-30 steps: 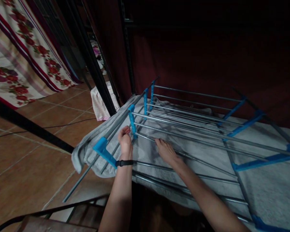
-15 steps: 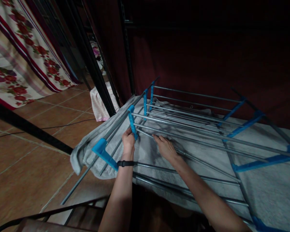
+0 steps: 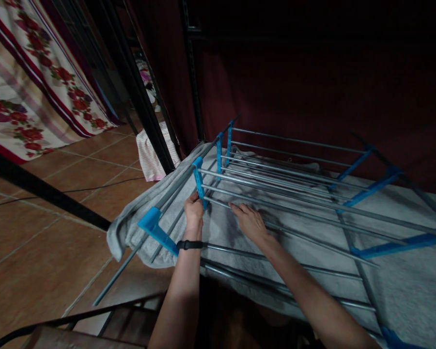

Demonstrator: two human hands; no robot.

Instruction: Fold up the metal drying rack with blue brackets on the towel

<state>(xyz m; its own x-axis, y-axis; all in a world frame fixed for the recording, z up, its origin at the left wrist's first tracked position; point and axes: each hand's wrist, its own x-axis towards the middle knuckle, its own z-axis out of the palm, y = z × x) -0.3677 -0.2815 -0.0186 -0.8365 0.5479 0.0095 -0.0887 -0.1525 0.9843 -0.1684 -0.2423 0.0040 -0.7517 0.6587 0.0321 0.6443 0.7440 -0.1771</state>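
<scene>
Rods sit in the blue bracket — left grip holds its lower end.

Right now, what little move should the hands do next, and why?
Maybe push the metal rod gently toward the blue bracket: the right hand holds the rod, the left hand is at the bracket's lower end, and the rod's far end looks loose.

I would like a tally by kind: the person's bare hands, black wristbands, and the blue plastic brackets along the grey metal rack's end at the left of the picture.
Bare hands: 2 (left hand, right hand)
Black wristbands: 1
Blue plastic brackets: 4 (1 L-shaped, 3 narrow)
Total: 7
</scene>
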